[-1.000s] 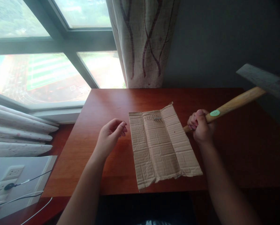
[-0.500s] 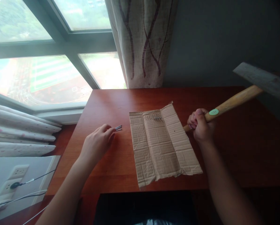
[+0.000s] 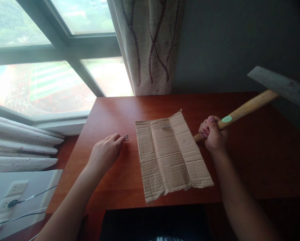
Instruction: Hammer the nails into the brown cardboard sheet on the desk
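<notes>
My left hand (image 3: pixel 106 152) rests low on the red-brown table (image 3: pixel 109 110), its fingertips pinched on a few small metal nails (image 3: pixel 126 137) lying left of a creased cardboard sheet (image 3: pixel 170 157). The cardboard carries rows of small holes and some nails (image 3: pixel 166 127) near its far edge. My right hand (image 3: pixel 213 134) is closed round the wooden handle of a hammer (image 3: pixel 250 105). The hammer's grey metal head is raised at the upper right, above the table.
A patterned curtain (image 3: pixel 150 43) hangs behind the table beside a large window (image 3: pixel 44 57). At the lower left is a white surface with wall sockets and a plugged-in cable (image 3: pixel 12 202). A dark wall stands behind on the right.
My left hand dropped from a raised, curled pose beside the cardboard to the tabletop and closed its fingertips on the nails. The right hand and hammer stayed almost still.
</notes>
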Demonstrator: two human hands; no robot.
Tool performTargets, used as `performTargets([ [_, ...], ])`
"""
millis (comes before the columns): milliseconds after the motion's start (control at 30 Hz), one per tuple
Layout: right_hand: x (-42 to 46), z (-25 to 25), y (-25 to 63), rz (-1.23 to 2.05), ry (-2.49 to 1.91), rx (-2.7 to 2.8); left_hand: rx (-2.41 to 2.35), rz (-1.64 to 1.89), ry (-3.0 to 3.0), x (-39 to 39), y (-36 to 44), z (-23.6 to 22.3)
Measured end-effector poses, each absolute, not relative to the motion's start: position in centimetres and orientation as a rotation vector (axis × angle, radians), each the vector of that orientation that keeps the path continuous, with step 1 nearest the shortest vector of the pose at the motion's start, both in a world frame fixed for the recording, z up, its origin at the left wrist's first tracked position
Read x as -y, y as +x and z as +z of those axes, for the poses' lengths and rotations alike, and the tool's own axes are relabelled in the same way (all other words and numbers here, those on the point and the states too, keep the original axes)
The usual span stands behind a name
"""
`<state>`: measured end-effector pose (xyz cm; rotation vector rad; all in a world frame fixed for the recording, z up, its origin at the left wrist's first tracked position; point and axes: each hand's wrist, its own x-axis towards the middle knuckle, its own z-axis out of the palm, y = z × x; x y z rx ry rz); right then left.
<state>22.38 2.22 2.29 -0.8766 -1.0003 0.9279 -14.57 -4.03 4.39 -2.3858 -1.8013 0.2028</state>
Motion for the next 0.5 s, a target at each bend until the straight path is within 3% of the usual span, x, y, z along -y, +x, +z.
performTargets([
  [500,-2.2,2.3,22.4,0.915,-0.890,0.991,1.836,0.314,-2.413,3.7,-13.5,4.7],
])
